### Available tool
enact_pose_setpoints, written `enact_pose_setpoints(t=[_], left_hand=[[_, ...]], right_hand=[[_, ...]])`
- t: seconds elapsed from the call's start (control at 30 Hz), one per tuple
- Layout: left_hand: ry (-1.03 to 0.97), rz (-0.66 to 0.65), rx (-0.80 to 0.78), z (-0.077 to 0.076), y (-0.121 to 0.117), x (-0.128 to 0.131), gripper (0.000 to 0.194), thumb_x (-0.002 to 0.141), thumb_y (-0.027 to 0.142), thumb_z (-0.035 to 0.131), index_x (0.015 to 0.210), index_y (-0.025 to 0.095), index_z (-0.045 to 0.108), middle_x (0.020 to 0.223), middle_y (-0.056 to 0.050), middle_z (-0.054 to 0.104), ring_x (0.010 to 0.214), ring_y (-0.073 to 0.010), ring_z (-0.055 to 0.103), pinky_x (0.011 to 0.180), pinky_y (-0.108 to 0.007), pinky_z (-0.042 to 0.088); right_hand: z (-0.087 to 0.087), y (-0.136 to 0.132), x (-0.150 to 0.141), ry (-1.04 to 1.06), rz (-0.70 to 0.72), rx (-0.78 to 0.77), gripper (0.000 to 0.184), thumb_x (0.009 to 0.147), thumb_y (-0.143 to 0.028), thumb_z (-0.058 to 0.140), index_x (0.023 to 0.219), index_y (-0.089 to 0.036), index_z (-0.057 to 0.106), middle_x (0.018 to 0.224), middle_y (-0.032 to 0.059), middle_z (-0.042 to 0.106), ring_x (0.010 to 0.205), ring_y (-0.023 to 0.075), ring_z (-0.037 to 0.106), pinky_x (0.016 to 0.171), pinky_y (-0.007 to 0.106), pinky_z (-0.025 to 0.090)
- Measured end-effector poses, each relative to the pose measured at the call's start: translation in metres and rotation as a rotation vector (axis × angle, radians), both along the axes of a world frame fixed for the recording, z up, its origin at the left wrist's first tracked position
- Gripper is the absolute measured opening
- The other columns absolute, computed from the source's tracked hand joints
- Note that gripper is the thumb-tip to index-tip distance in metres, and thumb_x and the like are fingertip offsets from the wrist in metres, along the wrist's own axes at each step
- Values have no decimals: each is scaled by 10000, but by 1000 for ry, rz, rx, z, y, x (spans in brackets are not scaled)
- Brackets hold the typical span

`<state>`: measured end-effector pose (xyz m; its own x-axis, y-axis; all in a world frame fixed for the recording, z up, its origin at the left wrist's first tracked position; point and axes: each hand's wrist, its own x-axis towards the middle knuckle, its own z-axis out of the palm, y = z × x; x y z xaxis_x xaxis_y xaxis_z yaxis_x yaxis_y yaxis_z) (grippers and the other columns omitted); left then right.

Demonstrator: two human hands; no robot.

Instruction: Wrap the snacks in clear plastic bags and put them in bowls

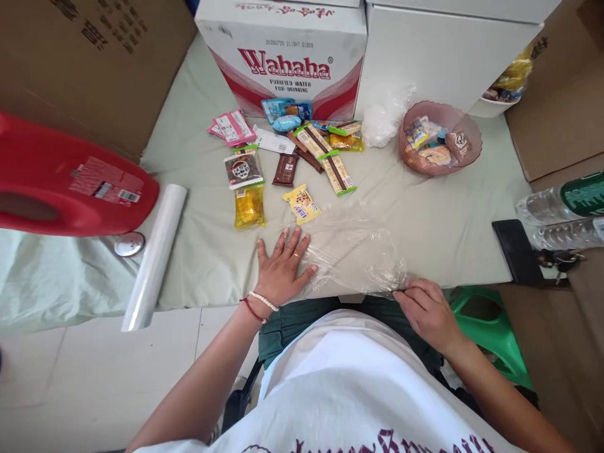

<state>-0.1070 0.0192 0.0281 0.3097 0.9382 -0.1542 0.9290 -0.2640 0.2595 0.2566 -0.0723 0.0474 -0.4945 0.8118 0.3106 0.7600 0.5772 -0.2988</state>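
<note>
A clear plastic bag [358, 251] lies spread at the front edge of the cloth-covered table [453, 220]. My left hand [283, 267] rests flat with fingers spread, touching the bag's left side. At the bag's near right corner, my right hand [427, 311] pinches the plastic between thumb and fingers. Just beyond my left fingertips is a small yellow snack packet [302, 204]. To its left lie a yellow-wrapped snack [249, 206] and a dark round snack in clear wrap [242, 170]. A brown packet [285, 170] sits behind them.
More wrapped snacks [314, 139] lie before the Wahaha carton [287, 63]. A pink bowl [441, 165] holds packets, beside crumpled clear plastic [384, 119]. Left are a plastic roll [155, 258] overhanging the edge and a red jug [70, 182]. Right are a black wallet [516, 251], keys and bottles [542, 207].
</note>
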Motion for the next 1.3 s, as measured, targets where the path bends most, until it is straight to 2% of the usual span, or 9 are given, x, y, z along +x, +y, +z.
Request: enact_pose_setpoints(t=[0.13, 0.27, 0.4, 0.57, 0.7, 0.9, 1.07, 1.2, 1.3], left_hand=[[-2, -23, -28, 2, 1, -3, 780, 969, 600, 446, 1656, 300, 229, 1734, -94, 195, 1606, -382, 176, 1208, -764, -29], [-10, -30, -30, 1, 2, -5, 783, 966, 618, 447, 1652, 302, 243, 1734, -98, 202, 1607, -380, 174, 1206, -766, -29], [-14, 5, -35, 1, 3, -3, 712, 1001, 595, 384, 1643, 312, 269, 1731, -86, 216, 1612, -350, 174, 1209, -766, -10], [-1, 1, -49, 4, 2, -1, 742, 987, 600, 421, 1644, 290, 269, 1734, -92, 194, 1617, -340, 154, 1212, -761, -14], [-1, 15, -27, 5, 1, 1, 719, 991, 552, 428, 1645, 297, 271, 1728, -92, 222, 1612, -341, 179, 1225, -741, -23], [7, 4, -14, 4, 2, 1, 734, 974, 533, 447, 1647, 305, 261, 1728, -88, 224, 1612, -343, 176, 1222, -748, -16], [19, -37, -58, 5, 6, -4, 777, 953, 556, 483, 1649, 303, 248, 1737, -104, 189, 1616, -358, 147, 1204, -768, -15], [19, -104, -79, 6, 7, -8, 872, 919, 625, 536, 1656, 289, 213, 1745, -127, 147, 1614, -381, 130, 1185, -788, -11], [21, -133, -68, 5, 7, -10, 945, 886, 687, 567, 1659, 287, 198, 1743, -147, 148, 1612, -393, 127, 1182, -788, -18]], right_hand=[[0, -17, 11, 75, 35, -114, 262, 931, -99, 649, 1111, -264, 745, 913, 59, 726, 1014, 276, 658, 847, 466, 602], [30, 12, 3, 210, -61, -6, 306, 908, -134, 698, 1167, -295, 726, 944, 59, 721, 1010, 279, 646, 863, 482, 585], [49, 60, -53, 168, 62, -20, 284, 949, -252, 686, 1228, -299, 712, 1116, 90, 713, 1207, 309, 585, 1019, 508, 524], [25, 92, -129, -129, 285, -116, 329, 966, -214, 652, 1293, -186, 677, 1207, 136, 697, 1374, 318, 459, 1205, 564, 316], [11, 79, -136, -146, 327, -65, 190, 999, -127, 553, 979, -186, 733, 970, 98, 692, 1144, 258, 546, 1073, 446, 410], [-1, 32, -118, -21, 423, -69, 183, 1017, -184, 577, 912, -184, 726, 878, 63, 680, 1025, 226, 573, 929, 377, 451], [31, 34, -101, 98, 644, -423, 183, 1029, -201, 573, 1108, -217, 738, 974, 29, 755, 926, 162, 652, 825, 290, 504], [74, 76, -89, 230, 381, -527, 288, 1073, -285, 491, 1269, -221, 691, 1099, 48, 759, 968, 157, 702, 862, 278, 531], [68, 110, -94, 69, 145, -428, 300, 1043, -270, 529, 1289, -207, 688, 1192, 99, 728, 1077, 226, 679, 903, 344, 542]])
